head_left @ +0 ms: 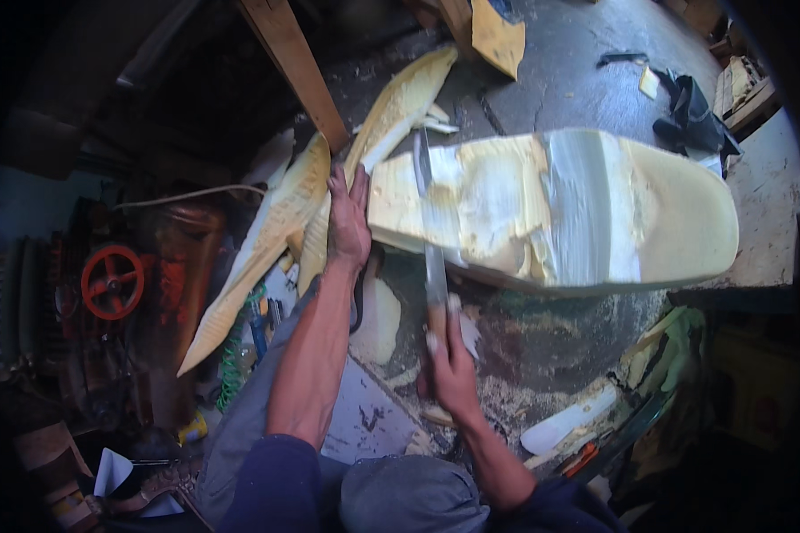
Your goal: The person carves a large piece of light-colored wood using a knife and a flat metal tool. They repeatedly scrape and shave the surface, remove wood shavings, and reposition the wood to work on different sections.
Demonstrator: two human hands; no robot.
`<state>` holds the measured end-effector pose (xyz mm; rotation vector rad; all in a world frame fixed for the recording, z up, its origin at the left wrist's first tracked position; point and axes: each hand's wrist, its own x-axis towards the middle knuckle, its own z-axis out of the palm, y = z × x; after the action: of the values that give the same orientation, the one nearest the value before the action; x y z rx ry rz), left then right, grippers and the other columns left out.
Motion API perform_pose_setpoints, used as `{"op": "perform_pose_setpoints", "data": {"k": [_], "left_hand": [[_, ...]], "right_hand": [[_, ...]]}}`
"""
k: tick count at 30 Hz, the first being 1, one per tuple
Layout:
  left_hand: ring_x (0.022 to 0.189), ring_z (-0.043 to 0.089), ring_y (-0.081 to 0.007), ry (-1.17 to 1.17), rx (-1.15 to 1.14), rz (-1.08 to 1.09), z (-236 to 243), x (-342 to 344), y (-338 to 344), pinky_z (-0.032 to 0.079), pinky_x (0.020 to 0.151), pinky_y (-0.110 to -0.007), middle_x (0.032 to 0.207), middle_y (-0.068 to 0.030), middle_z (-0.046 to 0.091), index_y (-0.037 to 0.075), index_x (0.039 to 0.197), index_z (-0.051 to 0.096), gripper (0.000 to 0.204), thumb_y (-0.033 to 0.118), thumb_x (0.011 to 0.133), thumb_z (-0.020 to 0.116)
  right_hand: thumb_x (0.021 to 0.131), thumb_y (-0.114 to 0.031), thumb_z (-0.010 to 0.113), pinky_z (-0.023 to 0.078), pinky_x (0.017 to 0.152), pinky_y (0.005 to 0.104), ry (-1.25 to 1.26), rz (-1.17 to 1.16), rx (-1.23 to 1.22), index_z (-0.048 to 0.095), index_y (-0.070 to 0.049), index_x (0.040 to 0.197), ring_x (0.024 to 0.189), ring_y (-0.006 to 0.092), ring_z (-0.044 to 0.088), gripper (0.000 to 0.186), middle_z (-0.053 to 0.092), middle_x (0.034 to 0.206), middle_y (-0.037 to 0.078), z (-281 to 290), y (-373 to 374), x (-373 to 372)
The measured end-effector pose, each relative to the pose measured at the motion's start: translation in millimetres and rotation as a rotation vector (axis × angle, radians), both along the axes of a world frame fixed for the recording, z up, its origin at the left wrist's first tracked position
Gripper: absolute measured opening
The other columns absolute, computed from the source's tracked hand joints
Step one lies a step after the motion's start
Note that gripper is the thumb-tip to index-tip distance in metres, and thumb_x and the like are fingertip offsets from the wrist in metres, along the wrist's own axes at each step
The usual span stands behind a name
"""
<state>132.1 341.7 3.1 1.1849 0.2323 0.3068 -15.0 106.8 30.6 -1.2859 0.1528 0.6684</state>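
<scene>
Cream-yellow foam takes centre stage: a long foam seat pad (560, 213), lying between two and three o'clock of the view's centre, rounded nose toward three, blunt end toward nine. It rests broadside on the dark grey surface (587, 75), which leaves its whole upper face within reach. Over at that nine o'clock end, the left grip (350, 226) is spread flat, fingers straight and pointing to twelve, set against the foam with nothing clasped; likely a brace, so that the light block doesn't skid.

And the right grip (453, 369), down near six, is wrapped snugly round the wooden handle of a long-bladed knife (435, 271)! Its steel reaches up toward twelve, crosswise over the pad's nine o'clock portion; such length presumably lets one stroke span the full width. The middle of the blade is hard to make out, so how deep it sits, I can't tell.

Look to the sides: one curved foam offcut (262, 253) slants away at nine o'clock, another foam strip (406, 93) leans up at twelve, both clear of the blade, probably to free the workspace. White foam sheet (569, 417) lies between four and five, amid crumbs.
</scene>
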Motion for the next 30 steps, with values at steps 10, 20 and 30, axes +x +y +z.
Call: {"op": "perform_pose_setpoints", "data": {"k": [10, 20, 30], "left_hand": [[0.158, 0.021, -0.0342, 0.039, -0.132, 0.031, -6.2, -1.6, 2.1, 0.014, 0.13, -0.042, 0.17, -0.0237, 0.02, 0.011, 0.167, -0.005, 0.103, 0.071, 0.1, 0.045], [0.16, 0.016, -0.0328, 0.015, -0.189, 0.021, -8.4, -7.3, 5.1, 0.011, 0.13, -0.043, 0.171, -0.0223, 0.018, 0.012, 0.167, -0.007, 0.105, 0.075, 0.099, 0.042], [0.157, 0.026, -0.0322, 0.054, -0.444, 0.092, -11.0, -12.0, 13.6, 0.02, 0.129, -0.04, 0.169, -0.0182, 0.028, 0.018, 0.168, 0.002, 0.093, 0.07, 0.102, 0.042]], "right_hand": [[0.11, -0.021, 0.048, 0.046, 0.046, 0.0318, -0.019, -0.017, 0.025, 0.016, -0.016, 0.168, 0.05, 0.0108, 0.052, 0.066, 0.051, 0.069, 0.002, -6.9, 6.2, -13.0], [0.11, -0.021, 0.045, 0.052, 0.057, 0.0286, 0.088, 0.003, 0.079, 0.011, -0.022, 0.169, 0.059, 0.0112, 0.055, 0.069, 0.061, 0.082, 0.004, -12.8, 17.5, -4.0], [0.109, -0.018, 0.045, 0.05, 0.052, 0.0289, -0.05, 0.058, -0.118, 0.015, -0.025, 0.169, 0.054, 0.0093, 0.055, 0.068, 0.057, 0.075, 0.002, -11.7, 38.0, 11.1]]}}
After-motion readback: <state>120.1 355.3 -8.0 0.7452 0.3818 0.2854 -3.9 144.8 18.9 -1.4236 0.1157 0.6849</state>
